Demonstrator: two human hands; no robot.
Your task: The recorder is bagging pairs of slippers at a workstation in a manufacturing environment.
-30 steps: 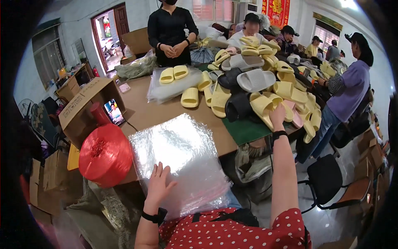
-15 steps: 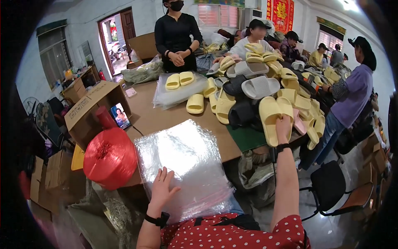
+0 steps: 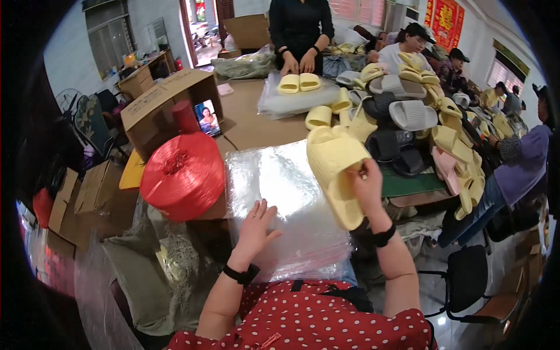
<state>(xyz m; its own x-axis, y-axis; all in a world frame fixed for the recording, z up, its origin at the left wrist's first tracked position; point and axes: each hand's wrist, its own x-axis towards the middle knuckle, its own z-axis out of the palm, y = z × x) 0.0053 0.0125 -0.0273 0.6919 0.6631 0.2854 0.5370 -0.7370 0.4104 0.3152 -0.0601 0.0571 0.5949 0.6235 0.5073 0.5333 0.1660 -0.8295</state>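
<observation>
Slippers (image 3: 329, 160) hang over the right edge of the plastic (image 3: 274, 175), my right hand's (image 3: 368, 185) fingers curled round them, my left hand's (image 3: 256, 228) spread, gripping nothing; I judge this a carry, next needing steadiness.

— Where does the head view look from?
— The wearer's own head: it is the left of two fisheyes there, over the red shirt (image 3: 326, 309).
— Facing which way?
— Forward and down, across the table (image 3: 245, 119) to the far wall (image 3: 251, 7).
— How near?
— Close on the left hand (image 3: 255, 227) and right hand (image 3: 368, 185), near mid-frame; the chair (image 3: 466, 271) lies farther off, right. Straight edges bend toward the dark round rim.
</observation>
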